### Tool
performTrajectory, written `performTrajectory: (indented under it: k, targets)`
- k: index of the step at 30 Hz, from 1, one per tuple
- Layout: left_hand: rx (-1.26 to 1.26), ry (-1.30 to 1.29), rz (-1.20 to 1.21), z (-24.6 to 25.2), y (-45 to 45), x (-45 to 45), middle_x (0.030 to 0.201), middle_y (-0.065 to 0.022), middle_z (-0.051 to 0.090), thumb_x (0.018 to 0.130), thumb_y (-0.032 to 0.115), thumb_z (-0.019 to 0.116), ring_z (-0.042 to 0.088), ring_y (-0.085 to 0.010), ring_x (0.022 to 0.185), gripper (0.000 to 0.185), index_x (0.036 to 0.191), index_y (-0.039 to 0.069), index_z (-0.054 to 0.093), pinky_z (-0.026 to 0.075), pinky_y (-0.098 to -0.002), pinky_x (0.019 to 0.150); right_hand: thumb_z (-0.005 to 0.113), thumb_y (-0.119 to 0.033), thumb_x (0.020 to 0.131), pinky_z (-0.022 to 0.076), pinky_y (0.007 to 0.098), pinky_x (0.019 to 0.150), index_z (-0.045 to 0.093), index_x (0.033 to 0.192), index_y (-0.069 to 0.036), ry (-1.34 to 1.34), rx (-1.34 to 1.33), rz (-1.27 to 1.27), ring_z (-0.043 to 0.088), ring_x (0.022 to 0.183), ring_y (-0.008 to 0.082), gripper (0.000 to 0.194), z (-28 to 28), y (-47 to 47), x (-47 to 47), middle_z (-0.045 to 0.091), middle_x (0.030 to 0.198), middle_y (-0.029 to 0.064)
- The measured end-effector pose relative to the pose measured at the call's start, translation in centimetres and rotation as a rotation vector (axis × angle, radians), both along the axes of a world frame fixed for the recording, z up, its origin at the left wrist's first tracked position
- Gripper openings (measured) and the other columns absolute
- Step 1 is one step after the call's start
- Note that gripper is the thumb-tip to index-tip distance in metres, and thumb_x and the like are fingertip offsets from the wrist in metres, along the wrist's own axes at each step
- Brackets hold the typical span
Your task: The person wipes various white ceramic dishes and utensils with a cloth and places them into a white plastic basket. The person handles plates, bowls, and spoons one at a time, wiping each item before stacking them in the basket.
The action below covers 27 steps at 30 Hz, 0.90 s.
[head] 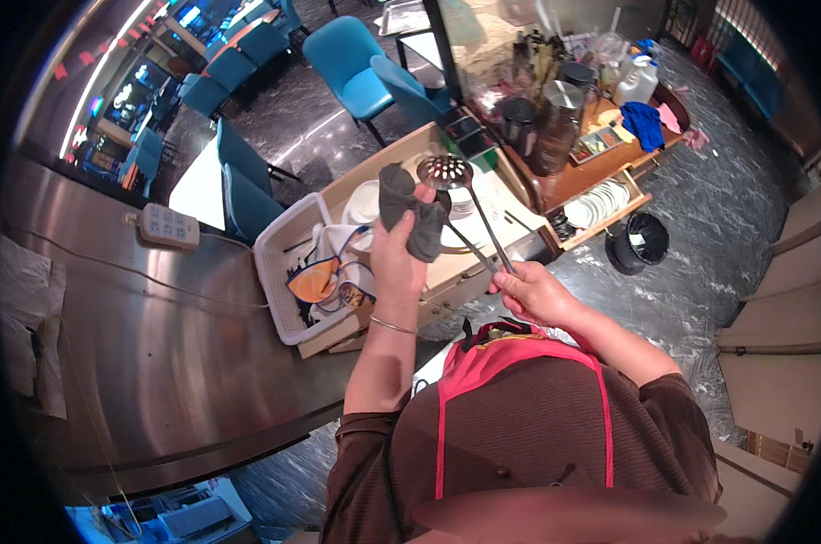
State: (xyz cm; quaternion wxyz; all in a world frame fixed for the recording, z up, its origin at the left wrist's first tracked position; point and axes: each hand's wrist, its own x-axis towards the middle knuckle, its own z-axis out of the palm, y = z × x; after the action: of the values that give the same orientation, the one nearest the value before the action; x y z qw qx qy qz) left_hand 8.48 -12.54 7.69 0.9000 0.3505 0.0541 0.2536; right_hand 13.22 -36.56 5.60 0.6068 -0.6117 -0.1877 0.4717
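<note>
My left hand (398,262) grips a dark grey cloth (425,231), bunched over the fingers. In my right hand (536,292) are the long handles of two utensils. One is a metal slotted ladle (446,172), its perforated bowl raised beside the cloth. The second utensil's handle (470,246) runs up to the cloth, and its head is largely hidden there. Beneath my hands, white plates (459,234) stand in a light wooden tray-like cabinet top (410,151). To the left, a white plastic basket (274,272) holds bowls, an orange-and-blue piece (315,280) and other utensils.
A steel counter (200,353) bears a power strip (169,226) and its cord. At right, a wooden cabinet (560,197) carries jars, bottles and a blue cloth (643,126); its open drawer (638,197) holds plates. A black bin (638,241) stands on the floor. Blue chairs (349,68) are beyond.
</note>
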Motion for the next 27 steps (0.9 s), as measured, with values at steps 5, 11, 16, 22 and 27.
performTrajectory:
  k: [5, 11, 16, 22, 27]
  targets:
    - [0.091, -0.130, -0.124, 1.1, -11.8, 2.2, 0.155, -0.0273, 0.048, 0.113, 0.028, 0.043, 0.051, -0.0383, 0.142, 0.051, 0.156, 0.000, 0.036, 0.048, -0.0517, 0.113, 0.046, -0.031, 0.115, 0.0332, 0.0250, 0.041, 0.059, 0.104, -0.004, 0.057, 0.186, -0.143, 0.041, 0.045, 0.0075, 0.032, -0.5, -9.0, 2.2, 0.049, 0.061, -0.0010]
    - [-0.126, 0.011, -0.179, 0.7, -18.6, 3.3, 0.154, -0.0174, 0.051, 0.111, 0.056, 0.035, 0.051, -0.0358, 0.140, 0.064, 0.152, 0.008, 0.045, 0.045, -0.0544, 0.114, 0.046, -0.034, 0.115, 0.0342, 0.0248, 0.042, 0.058, 0.102, -0.004, 0.016, 0.345, -0.291, 0.042, 0.045, 0.0088, 0.034, -0.8, -17.2, 4.1, 0.050, 0.064, 0.0002]
    - [-0.267, -0.010, -0.393, -1.0, -25.3, 7.0, 0.158, -0.0170, 0.044, 0.112, 0.054, 0.036, 0.048, -0.0371, 0.141, 0.065, 0.156, 0.005, 0.041, 0.038, -0.0570, 0.121, 0.050, -0.038, 0.113, 0.0327, 0.0263, 0.041, 0.058, 0.100, -0.005, 0.326, 0.499, -0.236, 0.039, 0.043, 0.0109, 0.036, -1.0, -20.1, 4.5, 0.045, 0.061, 0.0011]
    - [-0.099, 0.118, -0.681, -2.0, -28.5, 9.9, 0.162, -0.0211, 0.040, 0.111, 0.031, 0.051, 0.049, -0.0374, 0.144, 0.059, 0.159, 0.004, 0.032, 0.044, -0.0577, 0.117, 0.051, -0.044, 0.111, 0.0359, 0.0270, 0.040, 0.061, 0.094, -0.003, 0.418, 0.429, -0.137, 0.046, 0.042, 0.0144, 0.045, -2.3, -22.4, 5.0, 0.052, 0.059, 0.0042]
    - [-0.188, 0.136, -0.829, -2.9, -27.6, 13.2, 0.160, -0.0260, 0.042, 0.110, 0.026, 0.052, 0.053, -0.0411, 0.139, 0.056, 0.159, 0.008, 0.034, 0.049, -0.0556, 0.112, 0.042, -0.051, 0.112, 0.0406, 0.0286, 0.039, 0.062, 0.092, -0.001, 0.354, 0.307, 0.078, 0.051, 0.041, 0.0171, 0.058, -3.0, -23.2, 6.3, 0.056, 0.057, 0.0080]
